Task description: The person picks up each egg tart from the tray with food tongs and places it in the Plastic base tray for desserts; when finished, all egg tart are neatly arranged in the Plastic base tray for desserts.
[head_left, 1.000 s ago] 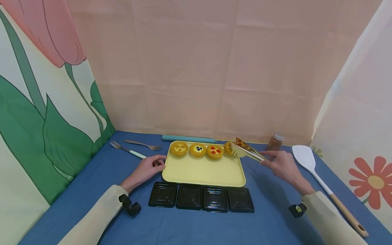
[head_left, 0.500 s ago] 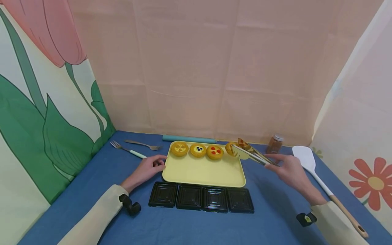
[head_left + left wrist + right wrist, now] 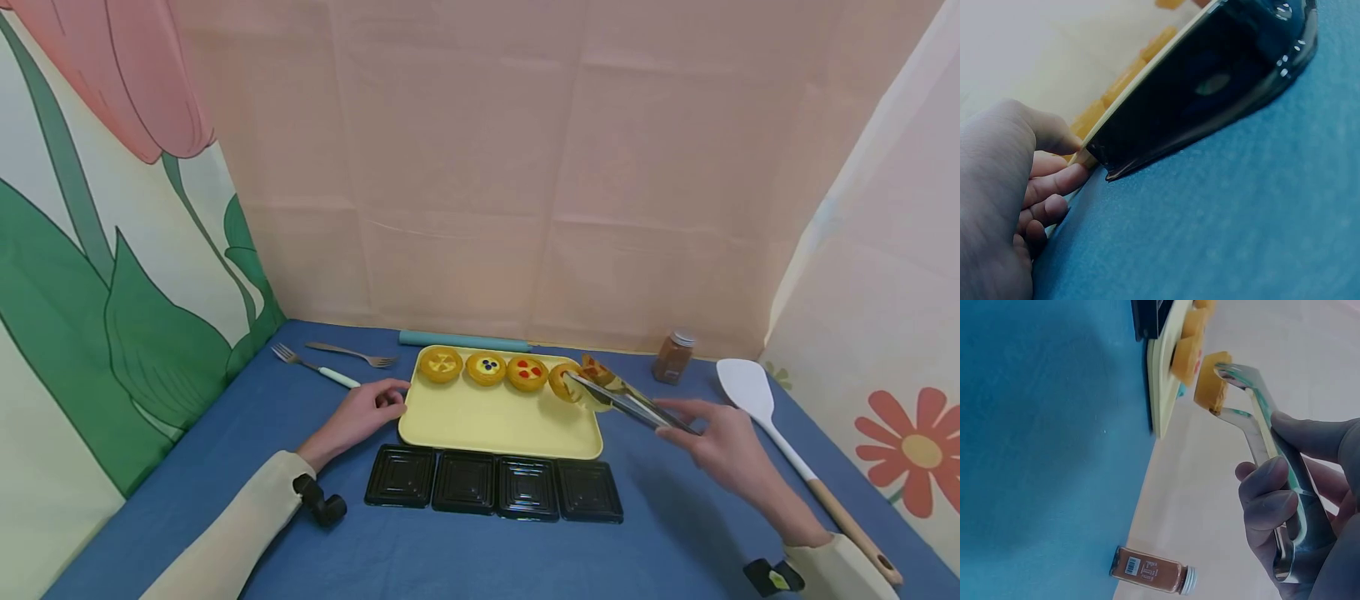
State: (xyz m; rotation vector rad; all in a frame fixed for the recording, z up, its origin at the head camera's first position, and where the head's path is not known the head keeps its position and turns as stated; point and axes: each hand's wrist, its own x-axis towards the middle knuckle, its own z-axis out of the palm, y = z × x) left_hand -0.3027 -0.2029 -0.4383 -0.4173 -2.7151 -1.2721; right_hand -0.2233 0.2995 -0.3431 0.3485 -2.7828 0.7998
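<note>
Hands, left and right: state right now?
Left hand: closed, pinching the left edge of the yellow tray.
Right hand: closed, holding metal tongs, whose tips grip a tart.

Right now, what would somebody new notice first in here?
Probably the bright yellow tray in the middle, with three round tarts along its far side. Metal tongs hold a fourth tart near its far right corner. A big pink tulip also stands out at the head view's upper left.
</note>
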